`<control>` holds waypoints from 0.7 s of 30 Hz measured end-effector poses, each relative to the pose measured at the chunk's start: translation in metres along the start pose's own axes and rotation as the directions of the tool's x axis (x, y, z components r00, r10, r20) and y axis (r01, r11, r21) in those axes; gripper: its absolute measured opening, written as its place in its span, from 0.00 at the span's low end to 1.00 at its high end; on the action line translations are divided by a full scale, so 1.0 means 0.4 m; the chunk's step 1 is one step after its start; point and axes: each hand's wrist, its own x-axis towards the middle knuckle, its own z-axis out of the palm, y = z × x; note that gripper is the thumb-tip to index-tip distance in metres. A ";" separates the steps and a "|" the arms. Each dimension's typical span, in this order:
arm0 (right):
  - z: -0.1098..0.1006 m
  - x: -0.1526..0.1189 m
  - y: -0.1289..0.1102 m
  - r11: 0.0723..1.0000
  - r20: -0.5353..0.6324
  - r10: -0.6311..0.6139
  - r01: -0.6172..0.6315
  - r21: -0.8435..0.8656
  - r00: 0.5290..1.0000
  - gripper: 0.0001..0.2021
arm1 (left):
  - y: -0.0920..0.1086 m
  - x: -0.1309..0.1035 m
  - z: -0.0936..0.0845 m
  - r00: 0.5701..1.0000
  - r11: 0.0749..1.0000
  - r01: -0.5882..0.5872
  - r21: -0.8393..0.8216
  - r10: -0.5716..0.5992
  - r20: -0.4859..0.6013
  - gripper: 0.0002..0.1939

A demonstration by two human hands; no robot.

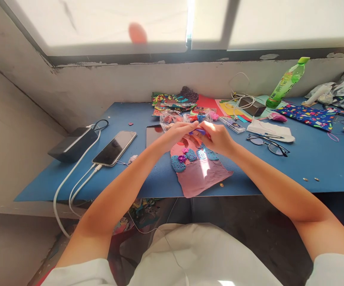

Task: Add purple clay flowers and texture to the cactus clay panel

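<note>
A flat clay piece (201, 176) lies at the desk's front edge, mauve in its lower part and coral pink above. Blue dotted clay shapes (178, 163) and small magenta lumps cross its middle. Over its top end my two hands meet. My left hand (181, 133) has its fingers bent together at a small blue-purple item (200, 131). My right hand (219, 137) is closed around the same item from the other side. The fingers hide most of it, so its shape is unclear.
On the blue desk (279, 174), a phone (115, 147) with cables and a black box (73, 143) lie left. Clear plastic packets sit behind my hands. Glasses (268, 145), a white cloth (271, 130), a green bottle (287, 83) and a patterned pouch (308, 116) are right.
</note>
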 end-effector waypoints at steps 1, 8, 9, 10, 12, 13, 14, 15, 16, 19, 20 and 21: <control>-0.001 0.000 0.000 1.000 0.021 -0.002 0.001 0.011 1.000 0.27 | 0.001 0.000 0.000 1.000 1.000 0.002 0.014 -0.002 -0.016 0.22; -0.018 0.001 -0.010 0.988 0.109 0.028 -0.044 0.151 0.994 0.33 | 0.018 -0.004 -0.003 0.998 0.998 0.058 0.011 -0.058 -0.019 0.24; -0.019 0.001 -0.012 0.988 0.109 0.032 -0.048 0.149 0.994 0.32 | 0.019 -0.005 -0.003 0.998 0.998 0.059 0.002 -0.059 -0.014 0.25; -0.019 0.001 -0.013 0.988 0.107 0.035 -0.051 0.143 0.994 0.30 | 0.020 -0.005 -0.004 0.998 0.998 0.059 -0.008 -0.059 -0.013 0.24; -0.015 0.001 -0.014 0.990 0.102 0.044 -0.057 0.130 0.994 0.27 | 0.019 -0.004 -0.004 0.998 0.998 0.057 -0.030 -0.057 -0.018 0.24; -0.013 0.001 -0.014 0.990 0.098 0.048 -0.060 0.124 0.994 0.26 | 0.019 -0.003 -0.004 0.998 0.998 0.058 -0.040 -0.059 -0.021 0.24; -0.010 0.000 -0.014 0.991 0.095 0.052 -0.063 0.118 0.994 0.26 | 0.018 -0.002 -0.003 0.998 0.997 0.064 -0.048 -0.065 -0.022 0.23; -0.008 0.000 -0.013 0.992 0.093 0.053 -0.064 0.110 0.994 0.25 | 0.017 -0.001 -0.002 0.997 0.996 0.074 -0.055 -0.075 -0.022 0.23; -0.006 -0.001 -0.012 0.993 0.094 0.054 -0.063 0.100 0.994 0.25 | 0.017 0.000 -0.001 0.996 0.994 0.088 -0.063 -0.089 -0.022 0.23; 0.000 -0.003 -0.008 0.996 0.100 0.058 -0.064 0.062 0.993 0.24 | 0.019 0.001 0.005 0.990 0.986 0.133 -0.097 -0.137 -0.029 0.21; 0.001 -0.004 -0.007 0.997 0.100 0.061 -0.066 0.047 0.993 0.25 | 0.020 0.001 0.006 0.988 0.983 0.144 -0.113 -0.148 -0.034 0.20; 0.002 -0.005 -0.006 0.997 0.099 0.064 -0.067 0.033 0.993 0.25 | 0.020 0.001 0.008 0.987 0.980 0.151 -0.131 -0.158 -0.040 0.19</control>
